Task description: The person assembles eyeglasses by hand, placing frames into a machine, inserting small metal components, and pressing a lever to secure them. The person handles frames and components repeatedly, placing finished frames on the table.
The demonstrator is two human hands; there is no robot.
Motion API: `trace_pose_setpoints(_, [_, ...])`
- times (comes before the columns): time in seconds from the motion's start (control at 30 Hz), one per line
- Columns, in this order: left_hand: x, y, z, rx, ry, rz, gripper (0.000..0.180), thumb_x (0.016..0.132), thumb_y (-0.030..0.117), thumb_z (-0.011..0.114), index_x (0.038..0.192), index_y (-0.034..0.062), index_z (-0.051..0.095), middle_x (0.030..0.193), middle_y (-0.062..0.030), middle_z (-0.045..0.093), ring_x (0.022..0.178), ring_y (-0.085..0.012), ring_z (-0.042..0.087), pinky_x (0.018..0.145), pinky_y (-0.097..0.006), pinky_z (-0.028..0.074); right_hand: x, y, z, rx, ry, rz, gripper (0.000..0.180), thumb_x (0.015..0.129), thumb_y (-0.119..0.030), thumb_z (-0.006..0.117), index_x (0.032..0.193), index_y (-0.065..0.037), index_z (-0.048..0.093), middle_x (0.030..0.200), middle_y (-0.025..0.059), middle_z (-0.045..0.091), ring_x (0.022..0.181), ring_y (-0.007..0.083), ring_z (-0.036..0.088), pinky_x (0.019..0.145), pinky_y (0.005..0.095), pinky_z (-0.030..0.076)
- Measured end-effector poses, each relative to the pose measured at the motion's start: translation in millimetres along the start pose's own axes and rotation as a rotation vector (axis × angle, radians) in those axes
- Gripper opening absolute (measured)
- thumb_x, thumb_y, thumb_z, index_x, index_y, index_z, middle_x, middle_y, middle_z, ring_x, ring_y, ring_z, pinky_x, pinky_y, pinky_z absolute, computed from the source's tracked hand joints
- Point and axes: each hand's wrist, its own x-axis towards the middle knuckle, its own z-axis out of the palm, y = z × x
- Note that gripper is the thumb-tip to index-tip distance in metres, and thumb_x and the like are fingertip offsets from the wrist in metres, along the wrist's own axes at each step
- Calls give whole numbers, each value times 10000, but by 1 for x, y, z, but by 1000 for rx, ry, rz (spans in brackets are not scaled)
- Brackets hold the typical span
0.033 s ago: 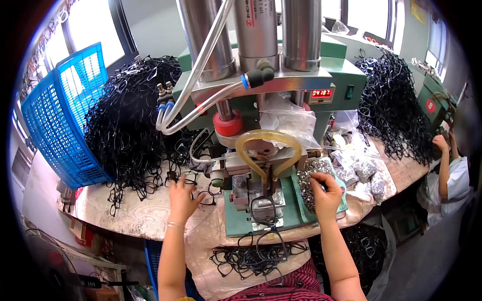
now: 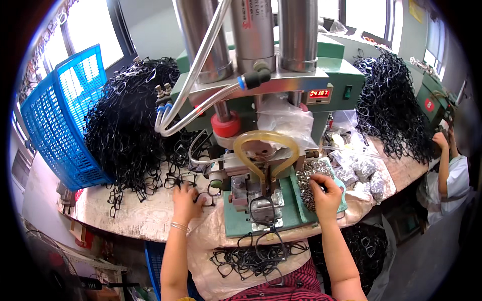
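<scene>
My left hand (image 2: 187,204) is over the table left of the press, fingers bent and thumb apart. A black eyeglass frame (image 2: 211,201) lies by its thumb, and more frames lie just beyond its fingertips. At the press, a dark eyeglass frame (image 2: 262,210) stands under the tool head, its lower part hanging over the table edge. My right hand (image 2: 326,198) is pinched closed over a green tray (image 2: 343,204) of tiny metal pieces (image 2: 305,188). What its fingertips hold is too small to make out.
A green press (image 2: 241,85) with metal cylinders and hoses fills the middle. Black frames are heaped at left (image 2: 130,110) and right (image 2: 386,100), beside a blue basket (image 2: 65,120). Bags of small parts (image 2: 364,168) lie right. Frames rest on my lap (image 2: 241,261). Another person (image 2: 449,185) sits far right.
My left hand has shifted slightly right and toward me, its fingers now more bent. My right hand stays over the tray.
</scene>
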Motion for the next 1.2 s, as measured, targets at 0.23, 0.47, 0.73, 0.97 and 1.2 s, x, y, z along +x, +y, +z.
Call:
trace_pose_setpoints(0.23, [-42,24,-19,-61,341,-14,81,890,72,628,945,20,656,1371,-167,569,1215,-415,496,1127,-516,293,-32,14,-92,-364,131,-76,114,777,48,704,883,6,709,855,99,689,831,225,647,784,318,487])
trace_pose_setpoints(0.47, [-34,54,-60,-778,615,-166,162,1021,131,549,972,-6,618,856,-41,641,750,-78,552,651,-231,437,-30,-35,-52,-130,-187,-172,175,721,62,716,877,-17,716,884,105,703,864,258,669,808,350,508])
trace_pose_setpoints(0.73, [-43,71,-27,-1342,460,-355,152,1003,106,570,1061,-19,635,911,-34,649,806,-94,615,735,-229,515,-15,-64,46,163,-276,-99,270,799,-11,713,1052,21,622,914,111,706,860,197,680,786,304,518])
trace_pose_setpoints(0.97, [-37,105,-69,-1335,570,-188,160,1001,91,558,1094,-13,636,1001,-88,664,885,-152,647,822,-315,544,-25,-64,43,351,-339,97,426,825,-12,711,1210,30,533,927,69,697,942,109,640,878,250,470])
trace_pose_setpoints(1.2, [-44,149,-137,-1190,800,608,69,949,78,527,935,53,590,818,-170,707,756,-244,657,666,-361,551,-31,-104,37,440,-422,196,476,855,-11,661,1304,15,504,1218,109,636,1074,166,626,950,306,470])
